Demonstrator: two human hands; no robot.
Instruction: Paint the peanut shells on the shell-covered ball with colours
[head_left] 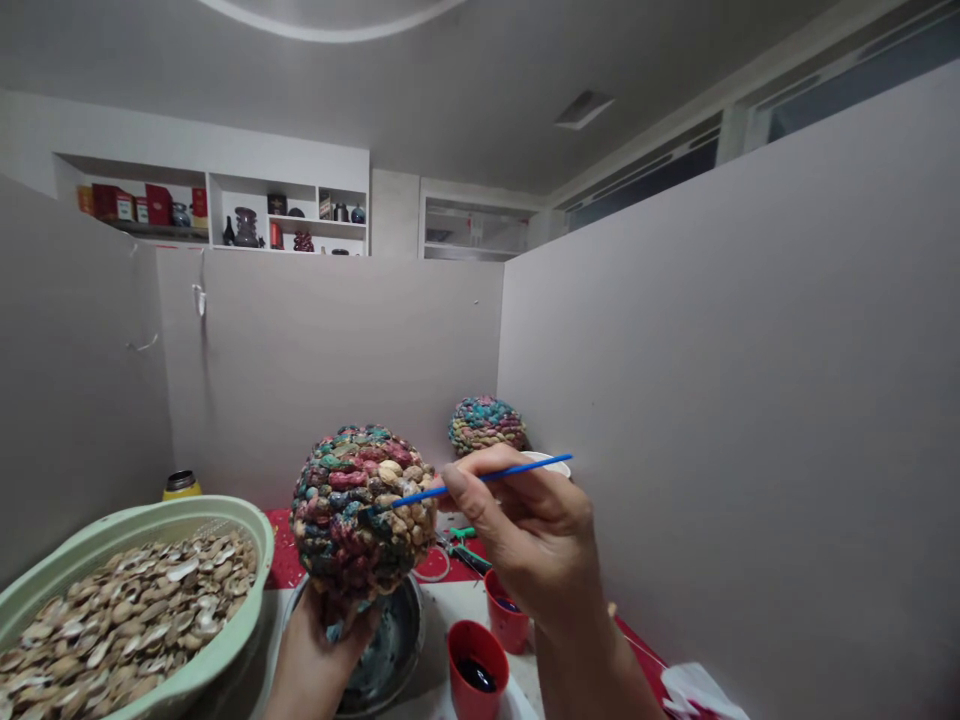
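Note:
My left hand [319, 650] grips a round peanut-shell-covered ball [341, 510] from below and holds it up over a metal bowl [411, 640]. Most of its shells are painted red, green, blue and dark tones; a patch on the right side is bare tan. In my right hand [536, 530], pinched between thumb and fingers, is a thin blue paintbrush [525, 466]. Its dark bristles touch the ball's front, beside the bare shells. Below my right hand stand two red cups, one in front [459, 690] and one behind [504, 630], with dark liquid inside.
A green basket [264, 545] full of empty shells stands at the left, with a yellow bottle [182, 487] behind it. Another painted ball [486, 425] sits at the back near a white container [551, 462]. Grey partitions [337, 350] enclose the table. White tissue [701, 690] lies front right.

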